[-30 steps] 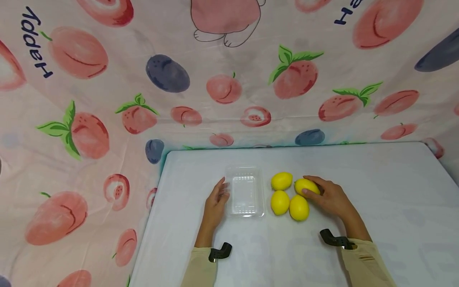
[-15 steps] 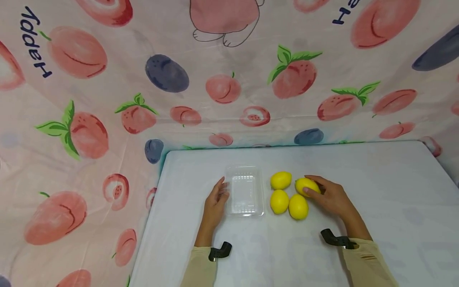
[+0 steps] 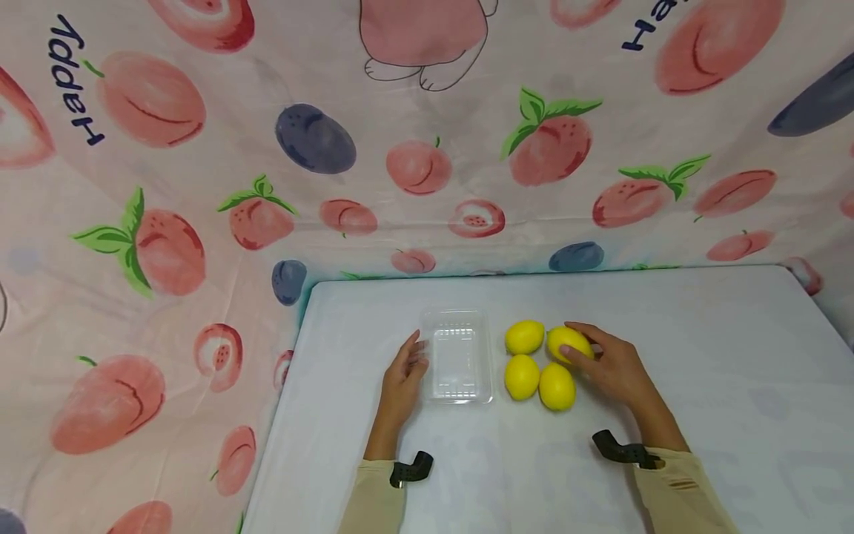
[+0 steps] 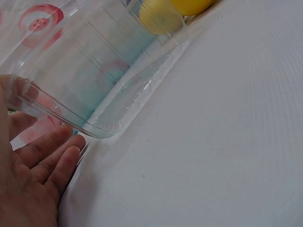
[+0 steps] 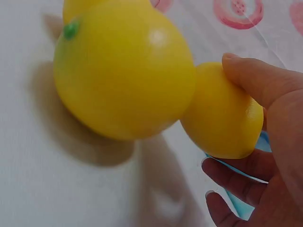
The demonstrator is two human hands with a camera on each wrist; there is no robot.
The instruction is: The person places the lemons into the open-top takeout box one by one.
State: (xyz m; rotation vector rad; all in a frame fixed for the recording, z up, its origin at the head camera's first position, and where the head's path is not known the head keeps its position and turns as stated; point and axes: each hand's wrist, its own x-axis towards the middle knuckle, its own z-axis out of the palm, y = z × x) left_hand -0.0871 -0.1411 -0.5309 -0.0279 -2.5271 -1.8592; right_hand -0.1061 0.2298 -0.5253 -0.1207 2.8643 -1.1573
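My right hand (image 3: 617, 368) grips a yellow lemon (image 3: 565, 343) at the back right of a cluster, thumb on the near side and fingers round the far side. In the right wrist view this lemon (image 5: 222, 111) sits between thumb and fingers, beside a larger-looking nearer lemon (image 5: 125, 71). The others in the cluster are a back left lemon (image 3: 525, 337), a front left lemon (image 3: 522, 377) and a front right lemon (image 3: 557, 386). My left hand (image 3: 402, 374) rests at the left side of a clear plastic container (image 3: 489, 371), its fingers (image 4: 61, 172) loosely extended by the wall.
All of this is on a white-covered table (image 3: 720, 356). Behind it and to the left hangs a fruit-printed cloth (image 3: 373, 96). A black camera mount is strapped to each wrist, the left mount (image 3: 412, 469) and the right mount (image 3: 623, 449).
The right hand and its lemon have shifted very slightly up and left against the other lemons. The left hand and container stay in place; the whole view jitters a little.
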